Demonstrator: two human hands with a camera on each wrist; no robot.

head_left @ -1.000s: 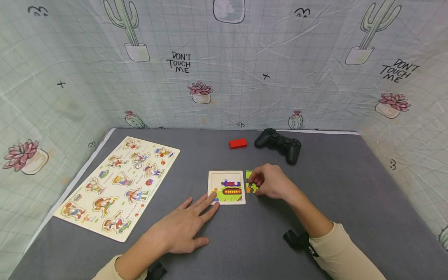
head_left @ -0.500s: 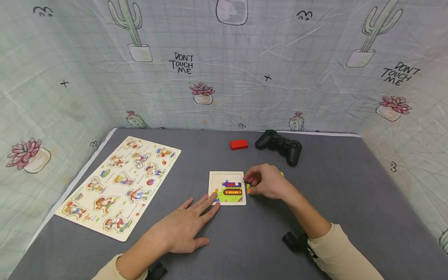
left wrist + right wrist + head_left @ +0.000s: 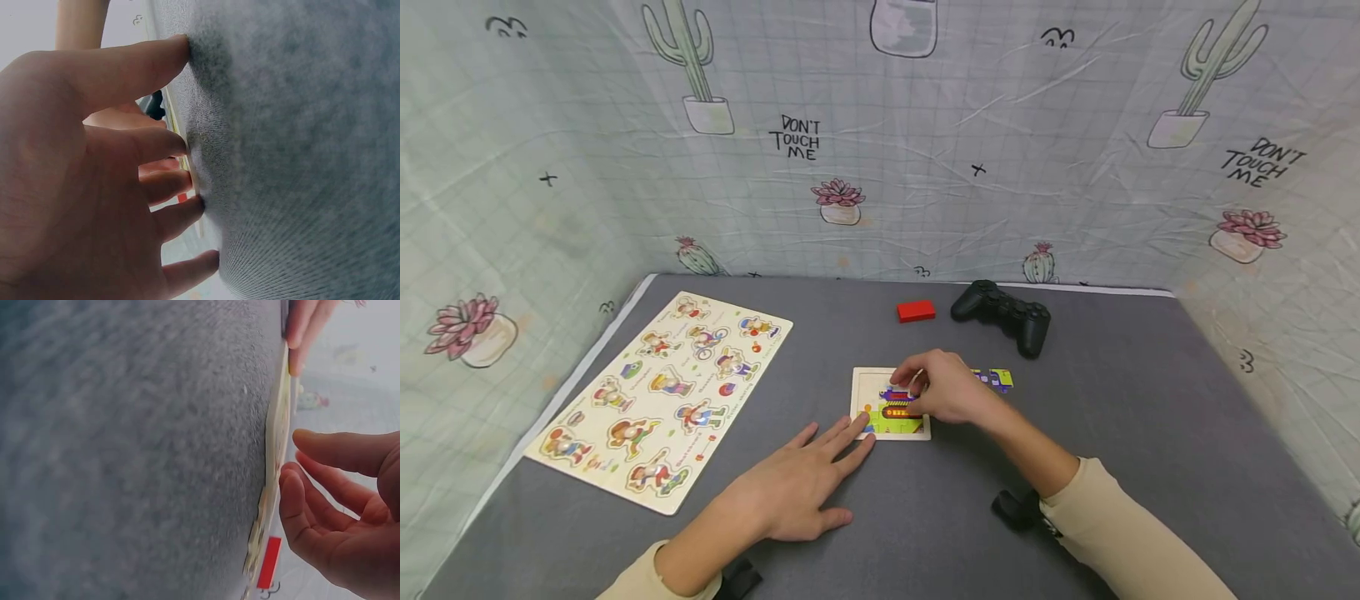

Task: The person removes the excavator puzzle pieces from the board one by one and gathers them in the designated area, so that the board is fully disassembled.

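Observation:
A small square wooden jigsaw tray (image 3: pixel 863 379) with a colourful tracked-vehicle picture lies mid-table; its upper part shows bare wood. My left hand (image 3: pixel 797 487) is spread flat, fingertips resting on the tray's lower left corner and the cloth beside it. Over the tray's right side hovers my right hand (image 3: pixel 947 387), thumb and fingers bent towards the picture. In the right wrist view a gap shows between thumb and index finger (image 3: pixel 292 478); whether a jigsaw piece is among the fingers cannot be seen. Loose jigsaw pieces (image 3: pixel 1000 379) lie right of the tray, partly behind that hand.
A red block (image 3: pixel 916 311) and a black game controller (image 3: pixel 1003 317) lie behind the tray. At the left is a large wooden board (image 3: pixel 647 400) with children figures. A patterned cloth (image 3: pixel 910 167) hangs around the grey table.
My right hand has moved left, from the loose pieces beside the tray to over its picture, uncovering pieces farther right. My left hand stays in place. The view has shifted slightly.

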